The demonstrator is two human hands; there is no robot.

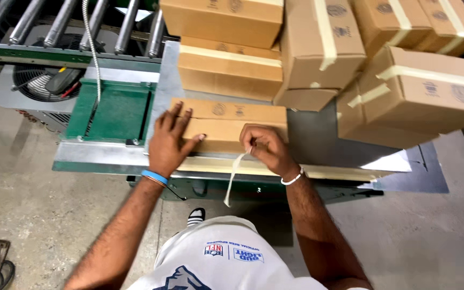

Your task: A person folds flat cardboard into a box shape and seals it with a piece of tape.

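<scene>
Below, steel bench (318,139), concrete floor (38,215)

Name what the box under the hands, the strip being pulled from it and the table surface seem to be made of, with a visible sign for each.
Box: matte brown cardboard, with folded flaps.
Strip pinched by the right hand: thin pale tape, probably paper; it hangs limp and curls.
Table surface: grey sheet metal, smooth and slightly glossy, reflecting light.
The left hand lies flat on the box.

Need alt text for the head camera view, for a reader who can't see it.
Seen from above, a person's left hand presses flat on a cardboard box on a metal table while the right hand pinches a strip of tape hanging off the box's front. More taped boxes crowd behind, beside a roller conveyor.
</scene>
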